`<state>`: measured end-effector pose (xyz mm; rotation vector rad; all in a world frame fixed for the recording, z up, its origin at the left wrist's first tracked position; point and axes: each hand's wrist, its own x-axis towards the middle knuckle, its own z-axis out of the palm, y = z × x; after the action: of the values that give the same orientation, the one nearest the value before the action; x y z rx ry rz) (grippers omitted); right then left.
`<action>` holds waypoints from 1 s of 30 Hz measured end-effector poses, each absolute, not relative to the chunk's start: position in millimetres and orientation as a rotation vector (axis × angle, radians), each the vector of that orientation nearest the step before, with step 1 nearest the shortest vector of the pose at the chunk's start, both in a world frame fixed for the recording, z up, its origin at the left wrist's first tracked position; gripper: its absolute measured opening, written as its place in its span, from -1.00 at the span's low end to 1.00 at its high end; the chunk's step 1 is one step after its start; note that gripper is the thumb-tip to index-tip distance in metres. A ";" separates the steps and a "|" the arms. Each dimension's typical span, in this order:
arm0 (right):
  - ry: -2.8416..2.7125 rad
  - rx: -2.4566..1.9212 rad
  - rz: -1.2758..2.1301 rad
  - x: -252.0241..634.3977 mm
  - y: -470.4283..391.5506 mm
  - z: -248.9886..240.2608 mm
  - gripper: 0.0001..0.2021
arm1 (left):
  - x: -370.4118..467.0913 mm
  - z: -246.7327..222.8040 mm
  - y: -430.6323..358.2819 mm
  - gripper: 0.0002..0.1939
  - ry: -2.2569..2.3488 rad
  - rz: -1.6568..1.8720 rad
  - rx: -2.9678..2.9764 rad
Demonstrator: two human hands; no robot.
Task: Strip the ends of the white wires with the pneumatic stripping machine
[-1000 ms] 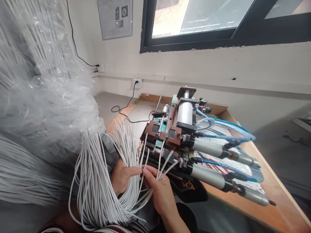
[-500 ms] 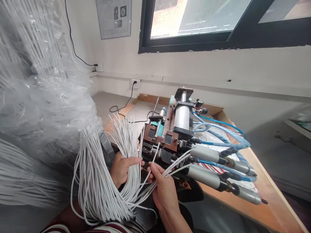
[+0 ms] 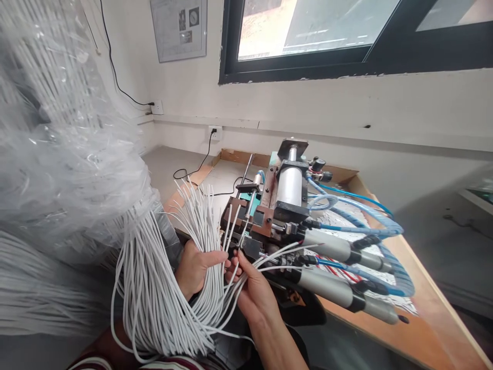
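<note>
My left hand (image 3: 200, 270) is closed around a thick bundle of white wires (image 3: 204, 221), thumb across the front, their loose ends fanning upward. Close beside it, my right hand (image 3: 252, 288) pinches a white wire between thumb and fingertips. Several more white wires (image 3: 275, 255) run through the right hand and stick out to the right. The wires loop down over my lap and rise into the plastic wrapping on the left. Just beyond both hands stands a pneumatic machine (image 3: 246, 213) with brown clamp blocks; the pinched wire's tip overlaps its front.
Large wire bundles in clear plastic (image 3: 77, 169) fill the left side. Silver air cylinders (image 3: 327, 288) and blue hoses (image 3: 358, 226) extend right from the machine. A wooden-edged tray (image 3: 423, 329) surrounds it. A black cord (image 3: 210, 154) runs from a wall socket behind.
My right hand has moved slightly left and up, closer to the left hand, with its wires. Another wire now stands apart between the hands. The left hand keeps its hold on the bundle.
</note>
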<state>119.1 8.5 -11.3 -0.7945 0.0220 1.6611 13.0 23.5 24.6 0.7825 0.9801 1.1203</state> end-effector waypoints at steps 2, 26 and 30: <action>-0.038 -0.809 1.686 117.2 6.5 -7.5 -0.70 | 13.9 21.6 21.5 -0.86 0.960 1.108 0.805; -0.324 -0.953 1.608 116.3 -4.0 -12.4 -0.73 | 9.4 12.2 14.6 -0.86 1.057 1.037 0.774; -0.382 -0.985 1.427 111.8 -8.1 -14.3 -0.77 | 7.5 13.5 13.5 -0.86 0.993 1.081 0.784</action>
<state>111.8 -8.1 -14.3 -0.9849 -0.3822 1.4272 7.5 13.5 13.5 0.7844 0.9927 1.0814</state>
